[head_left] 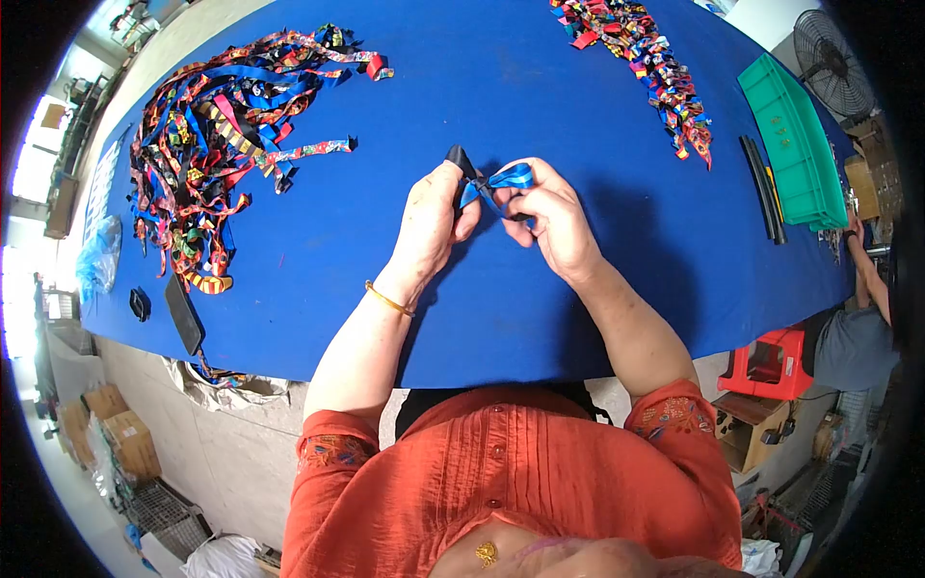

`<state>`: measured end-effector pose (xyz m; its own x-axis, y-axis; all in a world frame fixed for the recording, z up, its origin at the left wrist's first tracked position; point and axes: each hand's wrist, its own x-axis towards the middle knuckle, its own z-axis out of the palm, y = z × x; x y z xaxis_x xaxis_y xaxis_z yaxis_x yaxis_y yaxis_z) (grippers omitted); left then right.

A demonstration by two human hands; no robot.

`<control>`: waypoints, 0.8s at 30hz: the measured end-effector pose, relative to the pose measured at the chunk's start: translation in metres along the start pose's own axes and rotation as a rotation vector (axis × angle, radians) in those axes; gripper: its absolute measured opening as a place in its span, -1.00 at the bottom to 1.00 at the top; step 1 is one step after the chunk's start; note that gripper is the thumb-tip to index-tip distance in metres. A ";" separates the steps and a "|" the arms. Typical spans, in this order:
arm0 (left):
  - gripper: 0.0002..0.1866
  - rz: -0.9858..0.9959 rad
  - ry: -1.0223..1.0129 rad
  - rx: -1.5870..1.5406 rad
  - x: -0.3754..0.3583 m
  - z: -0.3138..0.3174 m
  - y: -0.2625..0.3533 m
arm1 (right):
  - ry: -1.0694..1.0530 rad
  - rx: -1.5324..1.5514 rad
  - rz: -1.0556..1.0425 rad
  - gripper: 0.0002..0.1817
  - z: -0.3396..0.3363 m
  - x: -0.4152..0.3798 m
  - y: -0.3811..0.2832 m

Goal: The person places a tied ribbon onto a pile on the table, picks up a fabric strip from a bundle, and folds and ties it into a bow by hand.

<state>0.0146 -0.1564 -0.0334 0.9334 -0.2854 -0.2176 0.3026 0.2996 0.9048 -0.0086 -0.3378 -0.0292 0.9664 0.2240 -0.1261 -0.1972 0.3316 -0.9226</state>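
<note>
2 hands meet over the middle of the blue table (pixel 318 270), and between them sits a small blue ribbon (pixel 508 178) folded into what looks like a bow. The left hand (pixel 431 223) pinches one end of it, fingers closed, with a black piece (pixel 460 159) sticking up above the thumb; I cannot tell whether that piece is a clip or more ribbon. A thin gold bangle (pixel 388 300) circles the left wrist. The right hand (pixel 552 214) is closed on the other end of the ribbon, fingertips curled in tight around it. The ribbon is held just above the cloth, not lying on it.

Far to the left a big loose heap (pixel 217 125) of mixed ribbons, red, blue, black and yellow, spreads over the table. Near the front left edge lie a flat black strip (pixel 183 314) and a small black ring (pixel 140 304). At the far right a second, narrower pile (pixel 646 58) of bright finished pieces runs across the cloth. Beside it a green tray (pixel 792 144) sits at the table's right edge, with 2 dark rods (pixel 761 188) just next to it. Another person's arm (pixel 872 279) shows at the right, beyond the table.
</note>
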 end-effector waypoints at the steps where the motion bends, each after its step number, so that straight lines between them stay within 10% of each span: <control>1: -0.56 0.024 -0.003 0.044 0.000 -0.002 -0.001 | 0.017 -0.009 -0.054 -0.76 0.003 0.001 0.000; 24: -0.72 0.104 -0.139 0.195 -0.007 0.005 0.002 | 0.095 -0.269 -0.179 -0.79 -0.013 0.011 -0.001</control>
<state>0.0076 -0.1587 -0.0282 0.9178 -0.3890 -0.0798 0.1513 0.1567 0.9760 0.0041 -0.3471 -0.0342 0.9953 0.0933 0.0245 0.0149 0.1017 -0.9947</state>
